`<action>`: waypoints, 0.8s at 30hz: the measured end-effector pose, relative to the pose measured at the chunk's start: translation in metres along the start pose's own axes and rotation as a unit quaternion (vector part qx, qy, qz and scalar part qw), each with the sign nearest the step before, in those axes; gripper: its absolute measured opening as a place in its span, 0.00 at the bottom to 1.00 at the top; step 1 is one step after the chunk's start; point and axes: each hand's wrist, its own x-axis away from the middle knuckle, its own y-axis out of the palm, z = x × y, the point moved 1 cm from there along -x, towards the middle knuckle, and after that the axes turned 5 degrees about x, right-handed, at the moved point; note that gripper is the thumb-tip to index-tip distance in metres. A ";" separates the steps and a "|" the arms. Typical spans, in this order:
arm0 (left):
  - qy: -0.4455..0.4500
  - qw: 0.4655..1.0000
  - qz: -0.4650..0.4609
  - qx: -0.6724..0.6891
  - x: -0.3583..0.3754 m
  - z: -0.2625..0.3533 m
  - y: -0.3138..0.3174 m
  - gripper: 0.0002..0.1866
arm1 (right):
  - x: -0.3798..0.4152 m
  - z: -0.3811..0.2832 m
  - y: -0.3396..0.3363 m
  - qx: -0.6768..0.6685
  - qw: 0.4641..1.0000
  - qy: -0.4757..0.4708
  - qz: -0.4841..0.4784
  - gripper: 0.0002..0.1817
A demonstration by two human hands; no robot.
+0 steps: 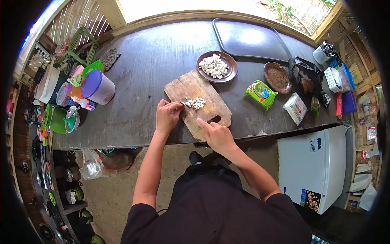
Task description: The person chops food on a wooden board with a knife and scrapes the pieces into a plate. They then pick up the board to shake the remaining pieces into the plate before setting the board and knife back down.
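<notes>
A worn wooden cutting board (201, 87) lies aslant at the table's front edge, its handle hole towards me. On its middle sits a small heap of chopped white pieces (196, 103). At the board's left edge, beside the heap, my left hand (167, 116) has its fingers pinched together; whatever they hold is too small to name. My right hand (219, 136) is over the near part of the board, index finger stretched towards the heap and the other fingers curled under. Anything in that grip is hidden. Behind the board, a brown plate (232, 65) carries more white pieces (214, 66).
A black tray (254, 38) lies at the back. To the right are a green packet (262, 94), a brown dish (278, 77), a white pack (295, 108) and a black plastic bag (306, 75). A purple-lidded tub (98, 87) stands left. A white fridge (310, 162) is below right.
</notes>
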 end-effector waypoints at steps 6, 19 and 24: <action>-0.011 1.000 -0.001 0.011 -0.005 -0.004 0.001 0.06 | -0.026 -0.001 0.002 -0.007 1.000 -0.004 0.025 0.26; -0.045 0.999 -0.005 -0.016 -0.002 -0.001 -0.002 0.06 | -0.004 -0.002 -0.007 0.001 1.000 0.000 0.015 0.24; -0.079 0.997 -0.002 -0.007 0.000 -0.002 -0.002 0.07 | 0.011 0.007 -0.014 -0.030 0.999 0.013 0.022 0.24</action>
